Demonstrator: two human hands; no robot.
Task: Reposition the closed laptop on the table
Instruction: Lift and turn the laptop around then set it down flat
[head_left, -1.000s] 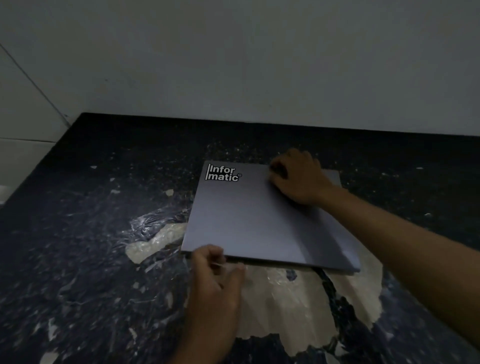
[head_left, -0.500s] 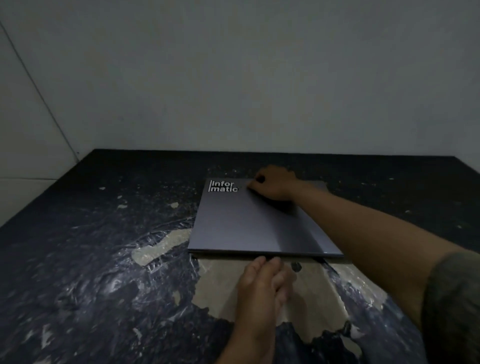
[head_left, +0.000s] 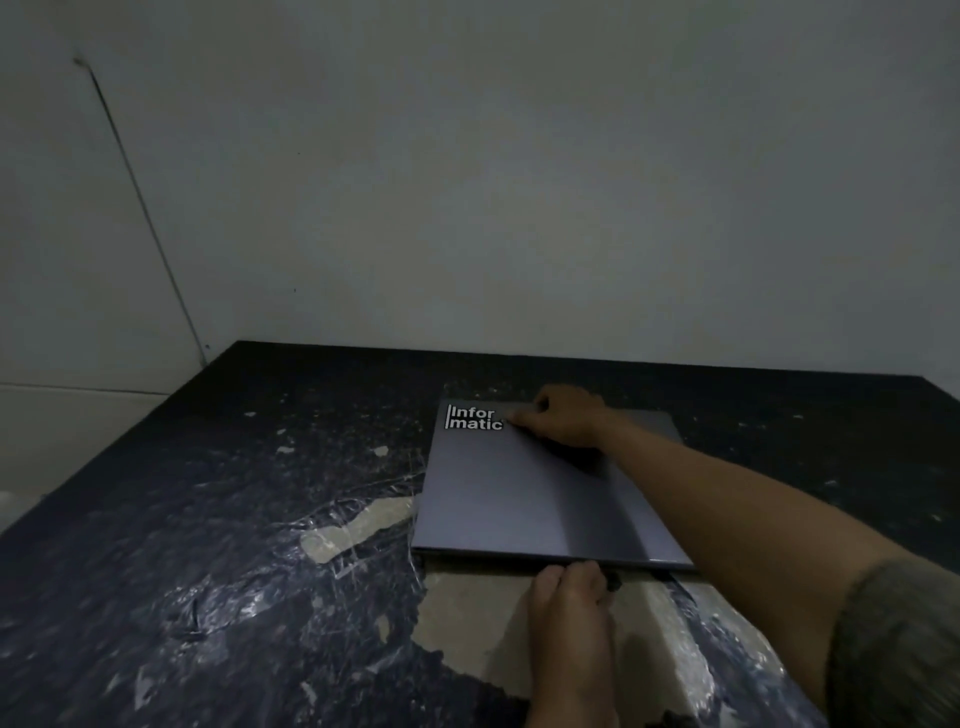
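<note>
Closed laptop (head_left: 540, 499) flat on table (head_left: 208, 519), long axis running away from the person; left hand (head_left: 569, 613), fingers together, touches near edge; right hand (head_left: 563, 421), loosely curled, presses the lid at its far edge; left nearer.

You face a plain grey wall (head_left: 519, 182). A pale worn patch (head_left: 467, 623) and crinkled clear film (head_left: 358, 512) lie below it.

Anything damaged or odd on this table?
Yes: the table covering is torn, baring pale patches left of the laptop and under its near edge. The laptop looks intact.
</note>
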